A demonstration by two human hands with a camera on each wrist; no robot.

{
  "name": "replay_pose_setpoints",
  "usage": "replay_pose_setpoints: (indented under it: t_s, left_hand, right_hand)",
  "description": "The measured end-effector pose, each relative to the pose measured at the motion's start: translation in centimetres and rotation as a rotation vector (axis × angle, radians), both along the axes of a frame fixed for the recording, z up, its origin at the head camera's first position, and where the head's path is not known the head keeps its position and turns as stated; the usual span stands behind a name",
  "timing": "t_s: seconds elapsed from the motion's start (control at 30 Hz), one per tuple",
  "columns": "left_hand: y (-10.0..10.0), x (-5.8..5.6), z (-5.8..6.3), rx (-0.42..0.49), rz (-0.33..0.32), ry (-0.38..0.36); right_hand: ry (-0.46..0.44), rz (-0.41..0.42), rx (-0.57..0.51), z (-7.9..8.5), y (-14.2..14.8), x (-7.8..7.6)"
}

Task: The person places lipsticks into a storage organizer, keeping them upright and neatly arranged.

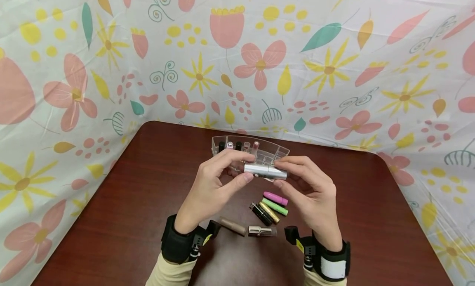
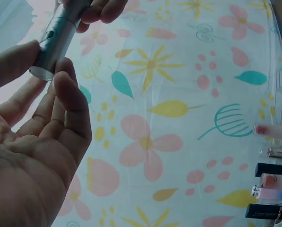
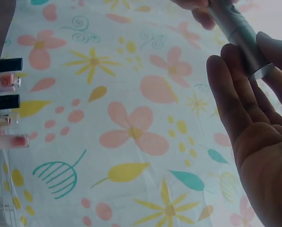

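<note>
The silver tube (image 1: 265, 171) is raised off the surface (image 1: 130, 203) and supported at both ends; from the head view it overlaps the near edge of the clear tray (image 1: 277, 147), and its exact height cannot be told. The left grip (image 1: 212, 178) is narrow, thumb and fingers pinching the tube's left end; the right grip (image 1: 314, 190) is likewise narrow on the right end. This 2-ended hold probably steadies the tube and gives separate control of its 2 sections, which meet at a seam near mid-length. The tray stands at the far side and carries upright cosmetics, including a black-capped tube (image 1: 221, 146) at left and a red tube (image 1: 255, 146) near the middle; upright storage presumably keeps each item separate and easy to pinch. On the near side, 4 loose items lie close side by side: a pink tube (image 1: 275, 198), a green tube (image 1: 274, 206), a gold tube (image 1: 269, 212) and a black tube (image 1: 260, 213). Nearer still are a brown tube (image 1: 232, 226) at left and a clear-capped lipstick (image 1: 262, 231) just beside it, likely placed within reach of both sides. Relative to the grip, the silver tube lies at the fingertips, away from both palms, its middle bridging the gap.
</note>
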State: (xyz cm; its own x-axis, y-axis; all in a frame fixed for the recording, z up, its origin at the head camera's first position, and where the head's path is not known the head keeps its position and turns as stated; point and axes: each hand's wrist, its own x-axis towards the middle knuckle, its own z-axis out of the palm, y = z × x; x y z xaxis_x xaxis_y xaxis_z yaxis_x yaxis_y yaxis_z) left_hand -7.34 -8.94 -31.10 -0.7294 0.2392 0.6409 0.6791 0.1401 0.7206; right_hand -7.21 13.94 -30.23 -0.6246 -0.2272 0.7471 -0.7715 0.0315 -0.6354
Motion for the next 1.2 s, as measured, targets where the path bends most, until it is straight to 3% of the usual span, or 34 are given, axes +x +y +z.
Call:
replay_pose_setpoints:
  t_s: [0.43,0.8,1.2]
  left_hand:
    - [0.1,-0.1,0.0,-0.010,0.003,0.000]
    - [0.9,-0.2,-0.5,-0.255,-0.007,0.106]
    - [1.8,-0.2,-0.7,-0.331,-0.008,0.106]
  right_hand:
    - [-0.058,0.052,-0.053,-0.6,0.3,-0.5]
    - [-0.085,0.022,-0.095,-0.5,0.1,-0.5]
    - [-0.089,-0.022,-0.127,-1.1,-0.3,-1.1]
